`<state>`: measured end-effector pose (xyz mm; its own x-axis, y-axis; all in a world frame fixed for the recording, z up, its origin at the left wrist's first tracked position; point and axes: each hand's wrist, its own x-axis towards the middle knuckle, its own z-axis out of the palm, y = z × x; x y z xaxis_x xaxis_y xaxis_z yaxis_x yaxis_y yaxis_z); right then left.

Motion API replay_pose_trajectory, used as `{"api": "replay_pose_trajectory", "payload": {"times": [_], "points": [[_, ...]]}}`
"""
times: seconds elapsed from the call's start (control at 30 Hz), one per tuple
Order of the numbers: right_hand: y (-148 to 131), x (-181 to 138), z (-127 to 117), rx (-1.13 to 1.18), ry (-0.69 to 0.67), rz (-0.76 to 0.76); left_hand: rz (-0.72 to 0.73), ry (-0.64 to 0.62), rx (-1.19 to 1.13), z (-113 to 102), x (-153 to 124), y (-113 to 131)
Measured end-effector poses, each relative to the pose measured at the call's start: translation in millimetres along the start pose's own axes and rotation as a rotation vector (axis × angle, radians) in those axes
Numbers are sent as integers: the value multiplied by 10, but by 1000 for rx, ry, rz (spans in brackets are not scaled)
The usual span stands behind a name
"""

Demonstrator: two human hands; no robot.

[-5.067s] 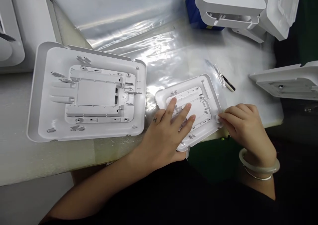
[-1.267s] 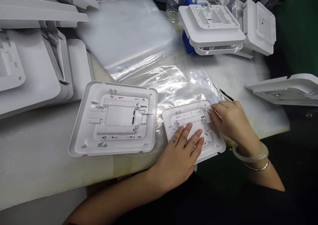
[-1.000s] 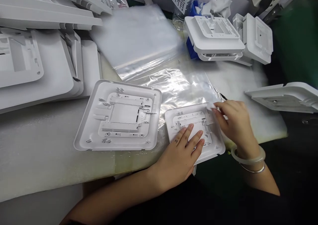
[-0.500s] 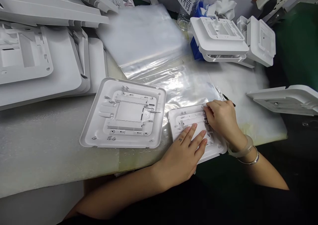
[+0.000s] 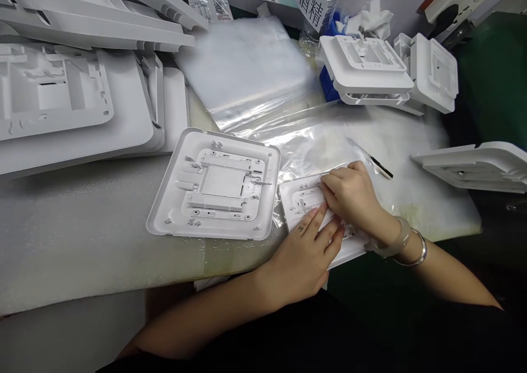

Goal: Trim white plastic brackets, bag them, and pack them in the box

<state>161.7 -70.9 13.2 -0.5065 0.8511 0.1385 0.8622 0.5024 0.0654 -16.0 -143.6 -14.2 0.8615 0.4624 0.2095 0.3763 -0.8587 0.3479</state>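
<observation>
A small white plastic panel (image 5: 297, 200) lies ribbed side up at the table's front edge. My left hand (image 5: 304, 255) lies flat on its near half with the fingers stretched out, pressing it down. My right hand (image 5: 354, 194) rests across the panel's middle with the fingers curled and pinched onto the ribs; whatever they pinch is hidden. A jade bangle and a thin metal bangle (image 5: 405, 241) sit on the right wrist.
A larger white panel (image 5: 216, 183) lies just left. Clear plastic bags (image 5: 255, 71) spread behind. Stacked big white covers (image 5: 74, 87) fill the left, small housings (image 5: 366, 68) the back right, another panel (image 5: 473, 164) the right edge. A black pen (image 5: 381, 167) lies nearby.
My right hand has slid left from the small panel's upper right corner to its middle. The left hand has stayed pressed on it. The view has shifted a little.
</observation>
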Motion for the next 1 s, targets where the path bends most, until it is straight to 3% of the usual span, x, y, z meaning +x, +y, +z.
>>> {"api": "replay_pose_trajectory", "payload": {"times": [0.1,0.2,0.37,0.5,0.6,0.73,0.83,1.0], "points": [[-75,99,11,32,-25,-116,-21,1,6,-2,-5,5],[3,86,-14,27,-42,-139,-23,-9,29,-9,-4,13],[315,-135,-125,-89,-82,31,0,-23,46,-6,15,20],[376,-194,-150,-160,-99,110,12,-25,33,0,25,9],[297,-136,-135,-191,-52,34,6,-29,24,-4,22,-1],[149,-44,-122,-59,15,-175,-16,-34,-1,-7,20,-7],[71,5,-104,-15,29,-249,-23,-40,-20,-6,23,-6],[117,45,-124,-21,-64,-349,-36,-41,-21,-13,22,4]]}}
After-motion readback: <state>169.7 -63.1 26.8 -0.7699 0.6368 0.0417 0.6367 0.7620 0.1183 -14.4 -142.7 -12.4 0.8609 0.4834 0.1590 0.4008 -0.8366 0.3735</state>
